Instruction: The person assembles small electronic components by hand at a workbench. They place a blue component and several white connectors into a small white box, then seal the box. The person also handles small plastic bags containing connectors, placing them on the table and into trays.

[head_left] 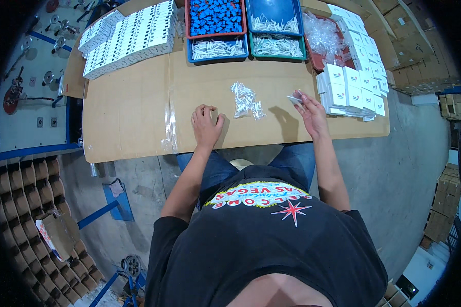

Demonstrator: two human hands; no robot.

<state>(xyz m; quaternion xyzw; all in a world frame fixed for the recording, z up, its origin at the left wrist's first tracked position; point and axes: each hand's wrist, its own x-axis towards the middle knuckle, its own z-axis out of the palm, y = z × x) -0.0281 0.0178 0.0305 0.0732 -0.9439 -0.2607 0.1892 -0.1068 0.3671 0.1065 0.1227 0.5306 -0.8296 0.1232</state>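
Note:
My right hand (pixel 311 113) is raised over the cardboard-covered table, pinching a small, flat white piece (pixel 294 99) between thumb and fingers; its exact kind is too small to tell. My left hand (pixel 207 125) rests on the cardboard with fingers loosely bent and the thumb apart, and no object shows in it. Between the hands lies a pile of clear bags (pixel 243 100) filled with white plastic parts. A smaller heap of white parts (pixel 258 110) touches its lower right side.
Along the back stand a red tray of blue parts (pixel 188 20) and blue and green trays (pixel 278 58) with white parts. Clear bags (pixel 322 36) fill a red tray at right. White boxes (pixel 338 94) are stacked beside it; more boxes (pixel 133 41) stand at far left.

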